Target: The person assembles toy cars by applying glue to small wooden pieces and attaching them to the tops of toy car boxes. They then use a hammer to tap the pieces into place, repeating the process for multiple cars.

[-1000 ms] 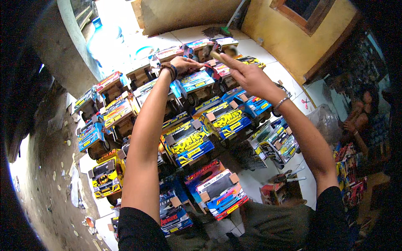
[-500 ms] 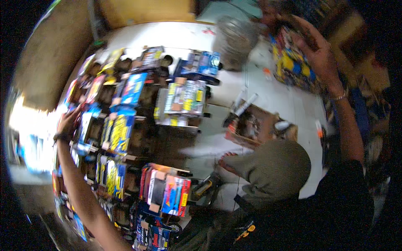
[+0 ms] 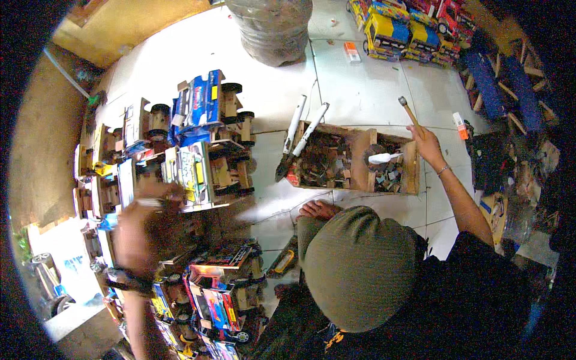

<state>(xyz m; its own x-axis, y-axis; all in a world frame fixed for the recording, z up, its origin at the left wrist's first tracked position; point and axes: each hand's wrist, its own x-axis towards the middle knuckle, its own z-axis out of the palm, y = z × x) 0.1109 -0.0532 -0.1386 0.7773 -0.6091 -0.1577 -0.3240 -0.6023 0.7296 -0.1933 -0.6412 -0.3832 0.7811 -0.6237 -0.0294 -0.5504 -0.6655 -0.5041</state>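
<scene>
I have the right hand [image 3: 428, 149] wrapped around the lower handle of a hammer [image 3: 410, 112], its metal head angled up and away over the white floor tiles [image 3: 366, 84]. That hand is at the right end of a divided wooden box [image 3: 411, 168]; I see small dark pieces in its left compartment and a white item [image 3: 384, 158] in the right one. Two white-handled tools [image 3: 313, 127] lean at the box's left end. Over on my left, the left hand [image 3: 144, 225] is among rows of toy trucks [image 3: 204, 99], near a white-and-green one [image 3: 195, 171]; it is blurred and shadowed, so I cannot tell whether its fingers grip anything. Beyond the box stand more toy trucks, yellow and blue [image 3: 387, 35], with a grey plastic bag [image 3: 273, 30] to their left.
</scene>
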